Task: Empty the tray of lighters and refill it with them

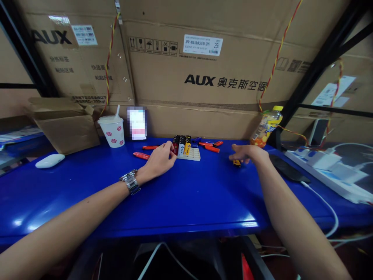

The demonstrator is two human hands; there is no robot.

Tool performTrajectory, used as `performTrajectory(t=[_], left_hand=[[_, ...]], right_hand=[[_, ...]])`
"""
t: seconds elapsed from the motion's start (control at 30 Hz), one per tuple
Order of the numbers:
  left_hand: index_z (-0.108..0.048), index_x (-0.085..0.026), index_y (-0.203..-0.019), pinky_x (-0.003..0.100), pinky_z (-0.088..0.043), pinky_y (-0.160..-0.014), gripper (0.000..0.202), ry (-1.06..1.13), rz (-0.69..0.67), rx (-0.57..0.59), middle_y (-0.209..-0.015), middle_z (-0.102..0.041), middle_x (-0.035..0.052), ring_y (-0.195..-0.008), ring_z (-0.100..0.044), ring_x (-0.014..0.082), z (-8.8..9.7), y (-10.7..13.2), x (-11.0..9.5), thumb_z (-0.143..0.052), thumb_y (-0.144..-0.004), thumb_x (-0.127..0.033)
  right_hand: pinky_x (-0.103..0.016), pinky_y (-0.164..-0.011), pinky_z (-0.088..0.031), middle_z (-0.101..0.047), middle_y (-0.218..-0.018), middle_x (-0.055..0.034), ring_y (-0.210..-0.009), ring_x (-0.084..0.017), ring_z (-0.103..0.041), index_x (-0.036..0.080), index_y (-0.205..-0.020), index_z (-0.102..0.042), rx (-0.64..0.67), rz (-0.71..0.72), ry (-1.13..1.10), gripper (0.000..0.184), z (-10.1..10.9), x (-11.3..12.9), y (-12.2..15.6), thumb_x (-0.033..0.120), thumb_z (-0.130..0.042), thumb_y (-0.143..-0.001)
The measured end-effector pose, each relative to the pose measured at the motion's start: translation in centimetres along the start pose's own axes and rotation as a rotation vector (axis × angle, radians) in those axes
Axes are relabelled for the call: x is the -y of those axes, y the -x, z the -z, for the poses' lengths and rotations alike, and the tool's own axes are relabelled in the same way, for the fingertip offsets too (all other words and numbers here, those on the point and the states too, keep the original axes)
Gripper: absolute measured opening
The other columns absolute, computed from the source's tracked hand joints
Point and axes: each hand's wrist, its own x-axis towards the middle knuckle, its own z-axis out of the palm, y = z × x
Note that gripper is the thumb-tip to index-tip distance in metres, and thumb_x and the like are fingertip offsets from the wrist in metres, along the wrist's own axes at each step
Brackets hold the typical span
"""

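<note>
A white slotted tray (192,154) holds several upright lighters (182,146) in dark red, white and yellow at its left end; slots at the right show no lighters. My left hand (161,157), with a metal watch on its wrist, is closed at the tray's left end; what its fingers grip is hidden. To the right, my right hand (244,153) has its fingers bent over a yellow and black lighter (237,163), which it seems to grip just at the table. Red lighters (141,155) lie beside my left hand. More orange-red lighters (212,148) lie loose behind the tray's right side.
On the blue table (175,198) stand a paper cup with straw (112,132), a lit phone (136,123) and a drink bottle (266,126). An open carton (64,126) and a white case (50,161) are left; a black phone (287,168) and power strip (329,175) right.
</note>
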Motion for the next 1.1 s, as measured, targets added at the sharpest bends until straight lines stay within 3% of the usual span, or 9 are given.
performTrajectory(t=[0.13, 0.27, 0.33, 0.4, 0.5, 0.63, 0.73, 0.87, 1.1], left_hand=[[-0.048, -0.018, -0.086, 0.032, -0.042, -0.061, 0.006, -0.109, -0.057, 0.058, -0.084, -0.061, 0.0087, -0.069, -0.057, 0.0191, -0.1, 0.1, 0.3, -0.047, -0.080, -0.016], [-0.049, -0.017, -0.089, 0.032, -0.044, -0.064, 0.006, -0.079, -0.133, 0.095, -0.085, -0.061, 0.0081, -0.070, -0.057, 0.0179, 0.0, 0.3, -0.2, -0.046, -0.084, -0.018], [-0.051, -0.016, -0.090, 0.032, -0.045, -0.066, 0.009, -0.014, -0.192, 0.130, -0.084, -0.062, 0.0073, -0.070, -0.057, 0.0172, 0.2, 0.5, -0.9, -0.045, -0.088, -0.024], [-0.053, -0.016, -0.092, 0.032, -0.046, -0.068, 0.018, 0.040, -0.247, 0.175, -0.085, -0.062, 0.0072, -0.072, -0.057, 0.0173, 0.5, 0.7, -1.6, -0.044, -0.092, -0.032], [-0.054, -0.015, -0.094, 0.032, -0.046, -0.066, 0.029, 0.067, -0.269, 0.201, -0.086, -0.062, 0.0077, -0.072, -0.057, 0.0181, 0.6, 1.0, -2.2, -0.044, -0.093, -0.042], [-0.052, -0.017, -0.091, 0.031, -0.044, -0.065, 0.025, 0.127, -0.212, 0.073, -0.080, -0.061, 0.0057, -0.068, -0.056, 0.0167, 0.3, 0.8, -1.6, -0.044, -0.094, -0.040], [-0.050, -0.018, -0.096, 0.029, -0.043, -0.065, 0.018, 0.206, -0.169, -0.031, -0.080, -0.061, 0.0040, -0.068, -0.057, 0.0151, 0.1, 0.3, -1.2, -0.043, -0.095, -0.035], [-0.046, -0.018, -0.106, 0.028, -0.045, -0.068, 0.018, 0.343, -0.105, -0.046, -0.084, -0.062, 0.0033, -0.073, -0.058, 0.0147, 0.1, 0.1, -1.7, -0.044, -0.094, -0.032], [-0.046, -0.019, -0.085, 0.031, -0.044, -0.070, 0.017, 0.356, 0.037, -0.027, -0.084, -0.059, 0.0045, -0.076, -0.055, 0.0167, -0.1, 0.3, -2.4, -0.041, -0.094, -0.033]], right_hand=[[-0.027, -0.049, -0.044, -0.062, -0.060, -0.0027, -0.047, -0.015, -0.056, 0.013, -0.108, -0.055, 0.188, 0.035, -0.089, 0.037, -0.7, 0.7, -0.2, 0.021, -0.062, -0.073], [-0.023, -0.049, -0.040, -0.059, -0.063, 0.0002, -0.053, -0.010, -0.052, 0.014, -0.092, -0.061, 0.131, 0.398, -0.516, 0.020, -0.9, 3.9, 0.2, 0.028, -0.060, -0.077], [-0.023, -0.050, -0.040, -0.059, -0.064, 0.0006, -0.055, -0.010, -0.052, 0.015, -0.088, -0.061, 0.073, 0.496, -0.766, 0.022, -1.0, 5.7, 0.8, 0.029, -0.066, -0.072], [-0.023, -0.054, -0.044, -0.062, -0.069, 0.0003, -0.059, -0.010, -0.056, 0.016, -0.088, -0.059, 0.063, 0.543, -1.013, 0.029, -1.4, 7.3, 1.5, 0.027, -0.073, -0.066], [-0.027, -0.068, -0.052, -0.067, -0.078, -0.0024, -0.071, -0.013, -0.065, 0.018, -0.087, -0.058, 0.168, 0.588, -1.326, 0.034, -2.5, 9.3, 2.3, 0.026, -0.079, -0.062], [-0.031, -0.078, -0.055, -0.071, -0.082, -0.0053, -0.078, -0.016, -0.069, 0.018, -0.082, -0.057, 0.216, 0.553, -1.528, 0.031, -3.9, 10.5, 2.5, 0.031, -0.080, -0.065], [-0.033, -0.079, -0.056, -0.072, -0.083, -0.0060, -0.082, -0.018, -0.070, 0.019, -0.078, -0.055, 0.264, 0.533, -1.576, 0.033, -4.7, 10.7, 2.4, 0.034, -0.081, -0.064], [-0.029, -0.068, -0.055, -0.071, -0.077, -0.0034, -0.071, -0.015, -0.069, 0.017, -0.078, -0.061, 0.339, 0.591, -1.467, 0.032, -5.6, 11.4, 2.5, 0.035, -0.082, -0.063], [-0.025, -0.058, -0.049, -0.070, -0.072, -0.0042, -0.062, -0.014, -0.066, 0.014, -0.084, -0.070, 0.227, 0.749, -1.147, 0.031, -5.8, 13.0, 3.4, 0.042, -0.075, -0.069]])
